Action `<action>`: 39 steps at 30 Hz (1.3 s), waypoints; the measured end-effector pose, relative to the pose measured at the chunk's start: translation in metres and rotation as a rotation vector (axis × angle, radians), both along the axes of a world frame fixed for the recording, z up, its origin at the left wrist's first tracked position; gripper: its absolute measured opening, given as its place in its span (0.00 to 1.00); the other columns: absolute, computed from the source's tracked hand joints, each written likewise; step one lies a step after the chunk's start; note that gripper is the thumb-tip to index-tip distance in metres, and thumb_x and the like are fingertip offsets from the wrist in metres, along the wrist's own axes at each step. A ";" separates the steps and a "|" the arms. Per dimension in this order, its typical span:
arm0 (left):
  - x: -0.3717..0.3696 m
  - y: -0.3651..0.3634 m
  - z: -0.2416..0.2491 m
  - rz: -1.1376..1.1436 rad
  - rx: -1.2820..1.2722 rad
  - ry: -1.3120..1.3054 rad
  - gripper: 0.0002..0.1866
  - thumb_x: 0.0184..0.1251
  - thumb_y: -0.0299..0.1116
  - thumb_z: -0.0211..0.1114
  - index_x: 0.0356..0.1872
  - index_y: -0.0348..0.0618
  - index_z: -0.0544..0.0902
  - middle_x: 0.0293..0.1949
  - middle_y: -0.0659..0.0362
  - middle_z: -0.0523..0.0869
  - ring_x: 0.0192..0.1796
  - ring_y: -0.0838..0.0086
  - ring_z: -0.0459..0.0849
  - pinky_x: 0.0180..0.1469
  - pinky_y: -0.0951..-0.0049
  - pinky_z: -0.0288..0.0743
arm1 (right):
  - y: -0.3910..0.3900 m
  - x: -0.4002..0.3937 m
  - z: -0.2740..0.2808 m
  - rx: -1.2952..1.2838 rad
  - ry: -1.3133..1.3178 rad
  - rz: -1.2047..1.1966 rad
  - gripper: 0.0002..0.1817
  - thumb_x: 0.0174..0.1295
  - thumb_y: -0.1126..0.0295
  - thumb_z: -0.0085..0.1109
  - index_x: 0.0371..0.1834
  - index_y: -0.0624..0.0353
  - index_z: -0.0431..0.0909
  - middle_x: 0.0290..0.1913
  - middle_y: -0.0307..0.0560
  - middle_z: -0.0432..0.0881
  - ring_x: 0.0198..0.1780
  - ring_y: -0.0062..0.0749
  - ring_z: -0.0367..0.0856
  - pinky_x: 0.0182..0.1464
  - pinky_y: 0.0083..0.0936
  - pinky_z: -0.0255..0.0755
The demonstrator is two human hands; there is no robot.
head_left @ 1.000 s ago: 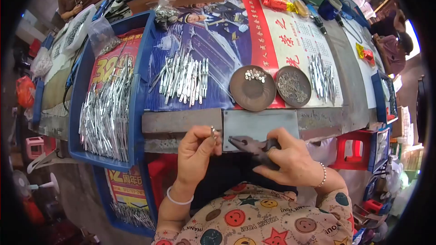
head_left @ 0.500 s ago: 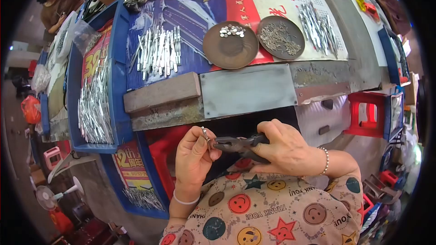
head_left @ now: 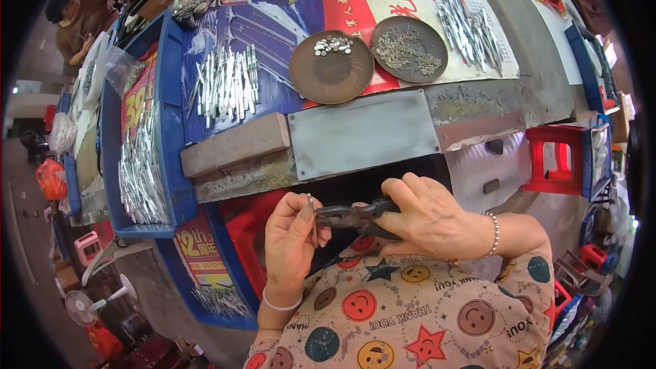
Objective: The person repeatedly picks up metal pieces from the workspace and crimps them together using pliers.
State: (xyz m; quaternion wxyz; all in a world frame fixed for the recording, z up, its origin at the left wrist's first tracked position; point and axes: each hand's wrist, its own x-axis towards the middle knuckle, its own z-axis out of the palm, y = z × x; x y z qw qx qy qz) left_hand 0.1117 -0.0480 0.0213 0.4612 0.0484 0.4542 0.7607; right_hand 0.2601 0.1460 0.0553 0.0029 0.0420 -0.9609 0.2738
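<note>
My left hand (head_left: 292,236) pinches a small slim metal piece (head_left: 311,203) upright between thumb and fingers. In my right hand (head_left: 430,222) are dark pliers (head_left: 350,216), their jaws pointing left and meeting the metal piece at my left fingertips. Whether the jaws grip it is too small to tell. Above my hands, on the bench, lie a brown dish (head_left: 332,75) with small shiny round parts and a second dish (head_left: 410,72) with small pins. Slim metal strips (head_left: 229,85) lie left of the dishes, and more metal pieces (head_left: 471,31) lie on the right.
A blue bin (head_left: 179,164) of metal strips stands at the left, with another blue bin (head_left: 236,314) below it. A metal plate (head_left: 365,134) and a grey bar (head_left: 236,145) line the bench edge. A red stool (head_left: 536,164) is at right. Another person (head_left: 78,24) is at upper left.
The view has shifted slightly, so the bench items appear a little further left. Both hands keep their holds, with the pliers sitting a little more level.
</note>
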 end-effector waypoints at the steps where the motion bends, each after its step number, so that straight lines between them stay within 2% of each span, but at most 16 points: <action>1: 0.000 0.000 0.000 -0.003 -0.010 0.023 0.06 0.76 0.31 0.61 0.42 0.39 0.77 0.38 0.60 0.82 0.29 0.79 0.81 0.29 0.82 0.72 | 0.000 0.000 0.000 0.001 -0.007 0.003 0.27 0.40 0.54 0.76 0.45 0.53 0.84 0.46 0.47 0.66 0.46 0.38 0.69 0.42 0.30 0.69; 8: 0.000 0.000 0.002 -0.019 -0.050 0.147 0.06 0.76 0.29 0.60 0.40 0.38 0.76 0.37 0.61 0.79 0.26 0.82 0.77 0.26 0.83 0.66 | -0.002 0.000 -0.003 0.046 -0.022 0.010 0.21 0.45 0.58 0.74 0.42 0.55 0.84 0.41 0.47 0.67 0.42 0.37 0.70 0.38 0.29 0.69; 11: 0.001 0.001 0.001 0.022 -0.093 0.208 0.06 0.76 0.29 0.61 0.39 0.38 0.76 0.37 0.61 0.78 0.27 0.82 0.76 0.26 0.83 0.66 | -0.007 -0.002 -0.005 -0.030 -0.079 0.006 0.18 0.52 0.58 0.71 0.42 0.56 0.84 0.40 0.49 0.68 0.39 0.38 0.73 0.37 0.31 0.71; 14: 0.001 0.002 -0.006 0.055 -0.117 0.337 0.06 0.76 0.30 0.61 0.39 0.38 0.76 0.38 0.61 0.78 0.26 0.83 0.76 0.26 0.84 0.65 | 0.002 -0.009 -0.004 -0.672 -0.497 0.105 0.20 0.57 0.53 0.68 0.44 0.58 0.83 0.40 0.52 0.68 0.37 0.41 0.76 0.38 0.35 0.73; 15: 0.000 0.001 -0.008 0.063 -0.123 0.386 0.06 0.75 0.30 0.61 0.39 0.38 0.76 0.38 0.61 0.78 0.26 0.83 0.75 0.26 0.84 0.64 | 0.005 -0.011 -0.011 -0.990 -0.584 0.140 0.23 0.60 0.49 0.64 0.46 0.59 0.82 0.40 0.55 0.68 0.36 0.45 0.78 0.39 0.37 0.74; 18: 0.002 -0.001 -0.006 0.087 -0.140 0.323 0.07 0.76 0.31 0.60 0.40 0.39 0.76 0.36 0.62 0.78 0.25 0.83 0.75 0.25 0.84 0.64 | 0.001 -0.009 -0.004 -0.909 -0.608 0.109 0.26 0.60 0.48 0.65 0.47 0.61 0.82 0.40 0.55 0.67 0.36 0.46 0.78 0.38 0.38 0.74; 19: 0.001 -0.002 -0.006 0.075 -0.140 0.292 0.07 0.76 0.32 0.60 0.40 0.39 0.76 0.34 0.62 0.78 0.25 0.83 0.74 0.26 0.84 0.64 | -0.004 -0.005 -0.008 -0.654 -0.497 0.115 0.26 0.57 0.49 0.68 0.46 0.62 0.82 0.40 0.54 0.67 0.39 0.45 0.76 0.38 0.36 0.74; 22: -0.003 -0.005 -0.009 0.037 -0.133 0.202 0.07 0.77 0.33 0.60 0.40 0.40 0.76 0.31 0.63 0.78 0.25 0.84 0.74 0.26 0.84 0.64 | -0.016 0.001 -0.013 -0.202 -0.245 0.008 0.27 0.53 0.50 0.72 0.51 0.56 0.83 0.43 0.53 0.67 0.41 0.45 0.76 0.40 0.33 0.74; 23: -0.002 -0.005 -0.009 0.026 -0.132 0.174 0.07 0.77 0.33 0.60 0.41 0.40 0.76 0.31 0.63 0.78 0.25 0.84 0.73 0.26 0.84 0.64 | -0.018 0.001 -0.014 -0.192 -0.236 -0.023 0.25 0.49 0.51 0.74 0.43 0.58 0.84 0.43 0.53 0.67 0.45 0.46 0.74 0.41 0.36 0.75; 26: 0.000 -0.007 -0.012 -0.001 -0.137 0.120 0.08 0.77 0.33 0.60 0.41 0.39 0.76 0.30 0.63 0.78 0.24 0.84 0.73 0.26 0.84 0.64 | -0.017 0.001 -0.015 -0.099 -0.109 -0.008 0.22 0.46 0.55 0.75 0.39 0.59 0.83 0.42 0.51 0.66 0.45 0.42 0.71 0.38 0.31 0.74; 35: 0.000 -0.008 -0.009 -0.018 -0.163 0.170 0.07 0.77 0.31 0.60 0.39 0.39 0.76 0.28 0.64 0.77 0.24 0.84 0.75 0.26 0.84 0.65 | -0.019 -0.003 -0.017 0.007 -0.113 -0.011 0.18 0.47 0.60 0.74 0.37 0.58 0.83 0.42 0.50 0.67 0.44 0.41 0.71 0.36 0.32 0.73; 38: 0.001 -0.008 -0.011 0.020 -0.180 0.201 0.07 0.76 0.31 0.60 0.39 0.39 0.76 0.29 0.64 0.77 0.25 0.84 0.75 0.26 0.84 0.65 | -0.019 -0.005 -0.015 -0.132 -0.174 -0.008 0.18 0.51 0.59 0.72 0.37 0.60 0.82 0.40 0.51 0.67 0.40 0.44 0.74 0.35 0.36 0.72; 39: 0.001 -0.007 -0.012 0.034 -0.187 0.213 0.07 0.76 0.32 0.60 0.38 0.39 0.76 0.30 0.64 0.77 0.25 0.84 0.75 0.26 0.84 0.65 | -0.015 -0.008 -0.014 -0.303 -0.297 0.036 0.18 0.53 0.57 0.71 0.38 0.61 0.82 0.40 0.52 0.67 0.38 0.45 0.74 0.35 0.37 0.72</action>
